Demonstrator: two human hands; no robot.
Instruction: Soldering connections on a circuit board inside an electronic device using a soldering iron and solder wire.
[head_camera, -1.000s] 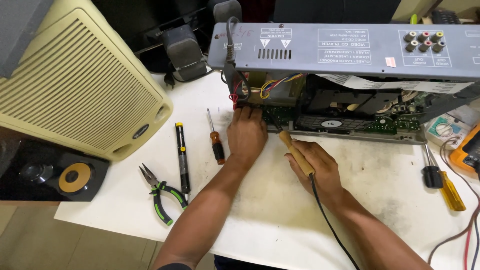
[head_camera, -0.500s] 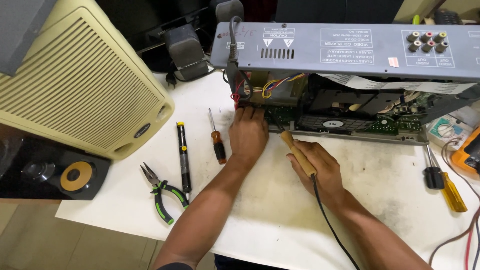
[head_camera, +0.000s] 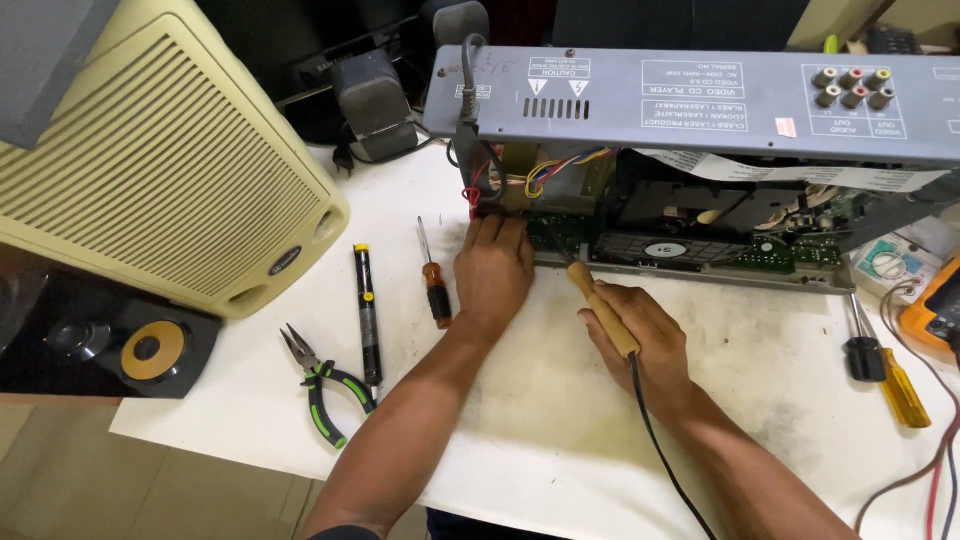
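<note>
- Far to my left stand the cream speaker (head_camera: 150, 170) and the dark speaker (head_camera: 110, 345) below it, with green-handled pliers (head_camera: 322, 385) and a black pen-shaped tool (head_camera: 367, 310) lying on the white table (head_camera: 520, 420), well apart from my work.
- An orange-handled screwdriver (head_camera: 433, 280) lies just beside my left hand (head_camera: 493, 272), its shaft pointing away from me.
- My left hand rests palm down, fingers curled against the front left corner of the opened disc player (head_camera: 700, 190), beside the red and yellow wires; I cannot tell whether the fingertips pinch anything.
- My right hand (head_camera: 640, 335) is clenched around the soldering iron (head_camera: 597, 300) by its wooden handle. The iron's long axis runs diagonally: tip up and to the left, at the player's green board edge, cord trailing down toward me.
- Risk, as I judge it: the hot tip sits near my left fingers and the wire bundle, so a slip could burn skin or melt insulation; the cord dragging could tug the tip off its spot.
- On the right lie two more screwdrivers (head_camera: 885, 365) and an orange meter (head_camera: 935, 310).
</note>
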